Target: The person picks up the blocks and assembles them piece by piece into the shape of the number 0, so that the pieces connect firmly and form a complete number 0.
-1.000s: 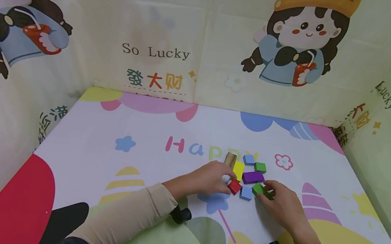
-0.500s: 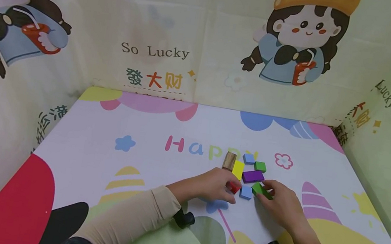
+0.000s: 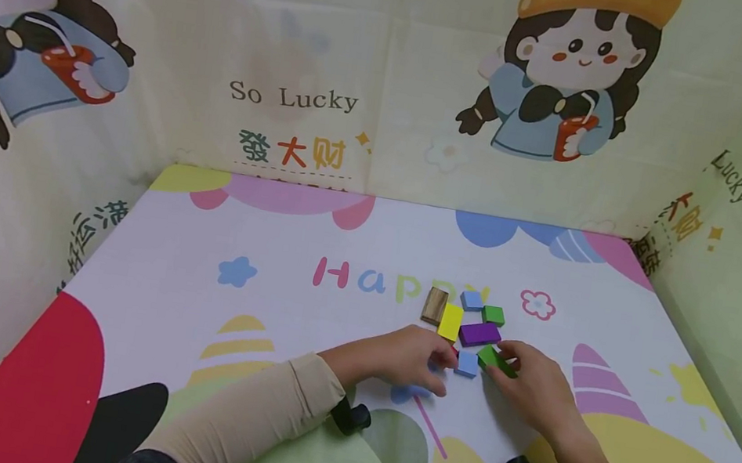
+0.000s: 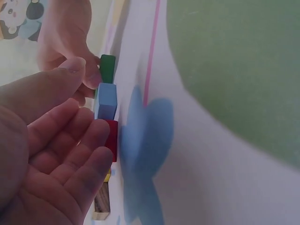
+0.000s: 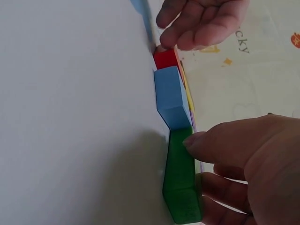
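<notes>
My left hand (image 3: 416,358) hovers at the near left of the block group, thumb apart from the loosely bent fingers. Its fingertips hide most of a red block (image 4: 112,140); whether they touch it I cannot tell. Beside the red one sits a light blue block (image 3: 467,364). With thumb on one side and fingers on the other, my right hand (image 3: 534,385) pinches a long green block (image 5: 180,173), which lies on the table against the light blue block. Behind these lie a yellow block (image 3: 450,322), a purple block (image 3: 481,334) and a brown wood-grain block (image 3: 435,305).
A second light blue block (image 3: 472,301) and a smaller green block (image 3: 493,315) lie at the back of the group. The white table (image 3: 284,243) carries printed cartoon shapes. Printed cloth walls (image 3: 422,72) rise behind it and at both sides.
My left hand has drawn back toward me from beside the yellow and brown blocks, now covering most of the red block. The right hand has stayed on the long green block.
</notes>
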A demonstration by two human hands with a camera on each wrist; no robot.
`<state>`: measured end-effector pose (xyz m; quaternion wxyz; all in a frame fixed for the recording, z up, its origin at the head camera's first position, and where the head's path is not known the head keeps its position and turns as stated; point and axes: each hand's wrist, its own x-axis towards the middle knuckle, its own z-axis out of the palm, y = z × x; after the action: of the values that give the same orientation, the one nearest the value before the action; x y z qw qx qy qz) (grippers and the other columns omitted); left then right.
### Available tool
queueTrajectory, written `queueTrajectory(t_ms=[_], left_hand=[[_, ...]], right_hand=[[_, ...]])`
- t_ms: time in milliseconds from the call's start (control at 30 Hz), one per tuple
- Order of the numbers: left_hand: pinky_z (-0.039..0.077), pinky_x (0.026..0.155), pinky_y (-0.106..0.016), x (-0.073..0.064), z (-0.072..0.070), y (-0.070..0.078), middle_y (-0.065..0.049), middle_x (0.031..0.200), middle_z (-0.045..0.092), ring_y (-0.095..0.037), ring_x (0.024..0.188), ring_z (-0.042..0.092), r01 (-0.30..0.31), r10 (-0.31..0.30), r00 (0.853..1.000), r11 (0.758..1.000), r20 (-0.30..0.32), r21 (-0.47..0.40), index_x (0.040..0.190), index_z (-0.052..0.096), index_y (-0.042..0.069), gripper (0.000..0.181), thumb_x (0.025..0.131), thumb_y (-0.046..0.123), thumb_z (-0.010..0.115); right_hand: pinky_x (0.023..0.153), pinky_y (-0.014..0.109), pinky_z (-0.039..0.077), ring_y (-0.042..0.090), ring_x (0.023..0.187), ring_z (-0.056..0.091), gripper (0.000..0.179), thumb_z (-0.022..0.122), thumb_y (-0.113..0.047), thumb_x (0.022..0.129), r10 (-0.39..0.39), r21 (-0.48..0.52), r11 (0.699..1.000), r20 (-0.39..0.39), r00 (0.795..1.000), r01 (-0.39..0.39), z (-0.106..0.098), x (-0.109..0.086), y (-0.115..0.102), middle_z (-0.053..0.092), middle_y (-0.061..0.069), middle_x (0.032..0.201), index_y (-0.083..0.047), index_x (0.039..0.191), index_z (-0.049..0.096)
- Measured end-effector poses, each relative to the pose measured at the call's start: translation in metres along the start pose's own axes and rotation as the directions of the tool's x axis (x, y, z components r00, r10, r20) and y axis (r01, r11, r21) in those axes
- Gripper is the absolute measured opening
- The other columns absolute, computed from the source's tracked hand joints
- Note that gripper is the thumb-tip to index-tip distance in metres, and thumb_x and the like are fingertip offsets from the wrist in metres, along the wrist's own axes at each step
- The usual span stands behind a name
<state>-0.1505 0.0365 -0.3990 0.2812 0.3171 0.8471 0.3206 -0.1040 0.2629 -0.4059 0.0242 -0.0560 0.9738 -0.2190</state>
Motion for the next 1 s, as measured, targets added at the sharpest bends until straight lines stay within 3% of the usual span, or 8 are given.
queueTrajectory(t_ms=[433,633,1000], left_hand=[[0.045,0.095,-0.021,0.006,0.004,-0.001,0.012,0.122,0.065,-0.004,0.114,0.055,0.014,-0.011,0.999,0.997,-0.039,0.073,0.133,0.065,0.017,0.052,0.085,0.029,0.082],[0.042,0.102,-0.024,0.008,0.005,-0.001,0.012,0.129,0.061,-0.005,0.122,0.051,0.049,-0.044,0.997,0.996,-0.062,0.069,0.136,0.062,0.019,0.056,0.085,0.030,0.082],[0.043,0.100,-0.022,0.014,0.007,-0.001,0.012,0.129,0.061,-0.004,0.121,0.053,0.061,-0.052,0.995,0.993,-0.084,0.102,0.137,0.061,0.018,0.056,0.085,0.028,0.082]], right_hand=[[0.080,0.050,0.055,0.033,0.093,0.065,0.045,0.078,-0.020,0.087,-0.011,-0.001,1.000,-0.014,1.000,0.011,0.002,-0.001,0.001,0.068,0.017,0.107,0.005,0.122,0.063],[0.080,0.049,0.055,0.032,0.093,0.064,0.044,0.077,-0.020,0.087,-0.002,0.001,1.000,-0.010,1.000,0.002,0.002,-0.001,-0.001,0.068,0.016,0.107,0.004,0.122,0.064],[0.081,0.049,0.054,0.032,0.094,0.065,0.045,0.078,-0.020,0.087,-0.004,0.008,1.000,-0.002,1.000,0.004,0.004,0.000,-0.003,0.068,0.016,0.107,0.004,0.122,0.064]])
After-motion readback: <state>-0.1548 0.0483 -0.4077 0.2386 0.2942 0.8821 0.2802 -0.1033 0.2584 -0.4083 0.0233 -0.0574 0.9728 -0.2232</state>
